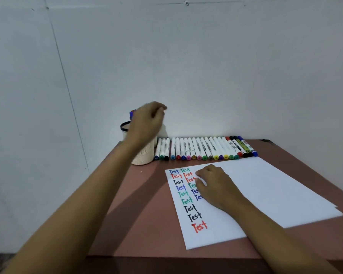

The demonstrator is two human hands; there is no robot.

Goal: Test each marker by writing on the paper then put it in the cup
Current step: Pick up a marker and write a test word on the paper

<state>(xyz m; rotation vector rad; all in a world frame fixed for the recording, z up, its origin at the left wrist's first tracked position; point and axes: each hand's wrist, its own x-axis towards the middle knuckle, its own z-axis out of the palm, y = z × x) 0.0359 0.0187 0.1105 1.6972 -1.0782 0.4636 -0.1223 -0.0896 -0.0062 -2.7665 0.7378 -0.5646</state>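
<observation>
markers, untested lot, far edge of desk

markers (204,149): capped, side by side along the far edge of the desk (147,214), right of the cup (145,157). light, stiff, smooth barrels that would likely roll; best pinched mid-barrel. left hand (147,125): above the cup, blurred, cannot tell whether it holds anything. right hand (214,184): fingers loosely curled, empty, resting on the paper (265,184).

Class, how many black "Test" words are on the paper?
3, all in the left column: third from top, and two directly above the bottom red one. The right hand may hide others.
</observation>
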